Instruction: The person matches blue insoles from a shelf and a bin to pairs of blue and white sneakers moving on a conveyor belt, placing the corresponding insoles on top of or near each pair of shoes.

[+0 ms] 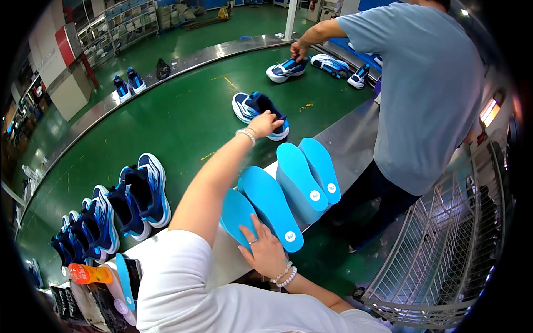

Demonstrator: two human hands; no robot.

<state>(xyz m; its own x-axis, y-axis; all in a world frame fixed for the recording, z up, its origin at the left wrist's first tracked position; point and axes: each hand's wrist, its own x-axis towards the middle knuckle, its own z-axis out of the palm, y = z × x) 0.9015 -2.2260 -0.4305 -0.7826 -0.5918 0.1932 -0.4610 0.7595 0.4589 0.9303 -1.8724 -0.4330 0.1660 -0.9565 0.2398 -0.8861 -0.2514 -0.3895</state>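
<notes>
At the middle of the green work surface, my left hand grips the heel end of a navy, white and light-blue sneaker. Four fingers or so are hard to tell apart there. My right hand lies with spread fingers on the leftmost bright blue insole. Beside it stands a second pile of insoles, its top blue insole bearing a round white sticker. Two more blue insole piles, a near one and a far one, stand to the right.
Several matching sneakers line the left side, near an orange-labelled bottle. A small pair sits on the far metal edge. At right, a co-worker reaches to another sneaker. A wire cart stands lower right.
</notes>
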